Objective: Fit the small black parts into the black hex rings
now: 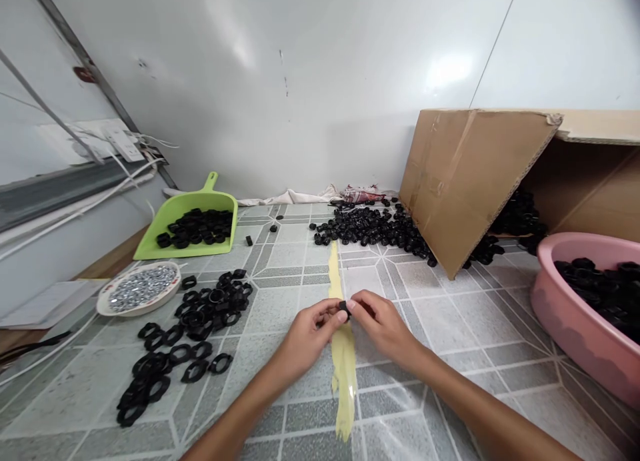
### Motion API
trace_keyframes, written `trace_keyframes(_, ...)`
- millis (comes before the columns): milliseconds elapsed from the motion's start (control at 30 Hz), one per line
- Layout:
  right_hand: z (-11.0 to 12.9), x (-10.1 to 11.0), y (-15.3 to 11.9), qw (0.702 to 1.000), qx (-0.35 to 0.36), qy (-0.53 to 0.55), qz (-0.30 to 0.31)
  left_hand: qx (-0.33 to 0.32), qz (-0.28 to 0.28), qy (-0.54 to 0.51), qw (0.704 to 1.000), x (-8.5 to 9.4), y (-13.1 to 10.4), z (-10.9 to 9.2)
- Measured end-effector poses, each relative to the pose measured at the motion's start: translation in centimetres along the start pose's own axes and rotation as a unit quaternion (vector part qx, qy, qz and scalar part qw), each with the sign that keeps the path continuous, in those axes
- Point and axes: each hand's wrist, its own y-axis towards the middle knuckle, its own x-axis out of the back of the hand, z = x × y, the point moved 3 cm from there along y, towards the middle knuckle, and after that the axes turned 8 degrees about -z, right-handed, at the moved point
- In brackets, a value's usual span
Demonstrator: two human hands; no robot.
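Observation:
Over the yellow strip (343, 361) on the patterned surface, my left hand (315, 331) and my right hand (383, 324) meet at the fingertips. Between them they pinch a small black plastic part (344, 306); the fingers cover most of it, so its full shape is hidden. To the left of my left hand lie loose black plastic rings (195, 371), some flat and some heaped. A white dish (103, 304) of small shiny metal pieces (145, 287) stands beyond those rings.
A green dustpan (220, 197) holds black parts at the back left. Behind my hands a pile of small black parts (370, 226) spreads towards a tilted cardboard box (460, 174). A pink basin (565, 314) with black parts stands right. Cables (90, 211) run along the left wall.

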Motion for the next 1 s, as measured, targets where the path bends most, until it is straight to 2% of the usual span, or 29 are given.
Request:
trace_keyframes(100,-0.4,0.0,-0.1,0.999,-0.043,-0.018,-0.008,-0.007,-0.006,0.01,1.0,-0.9,-0.7,0.0)
trace_keyframes(200,-1.0,0.5,0.5,0.995,-0.087,0.036,0.006,0.018,-0.016,-0.005,1.0,-1.1,-0.8,0.1)
trace_keyframes(367,-0.2,1.0,1.0,0.993,-0.031,0.101,0.06,0.029,-0.045,-0.041,0.998,-0.6,-0.1,0.1)
trace_keyframes(567,1.0,0.2,-0.4,0.998,0.015,-0.062,0.02,-0.014,-0.054,0.011,0.998,-0.9,-1.0,-0.1)
trace_keyframes(700,0.5,0.3,-0.2,0.997,-0.031,-0.059,0.031,-0.039,-0.063,0.049,0.996,-1.0,-1.3,-0.2)
trace_keyframes(767,0.4,0.8,0.2,0.996,-0.057,-0.02,0.058,-0.017,-0.069,0.019,0.997,-0.8,-0.9,-0.1)
trace_keyframes(867,1.1,1.4,0.6,0.993,-0.039,0.047,0.1,0.014,-0.068,-0.029,0.997,-0.6,-0.4,0.0)
trace_keyframes(933,1.5,1.3,0.6,0.994,-0.018,0.05,0.096,0.02,-0.055,-0.033,0.998,-0.6,-0.4,-0.2)
trace_keyframes(1000,1.3,0.9,0.3,0.996,-0.035,0.039,0.072,0.015,-0.045,-0.018,0.999,-0.6,-0.7,-0.4)
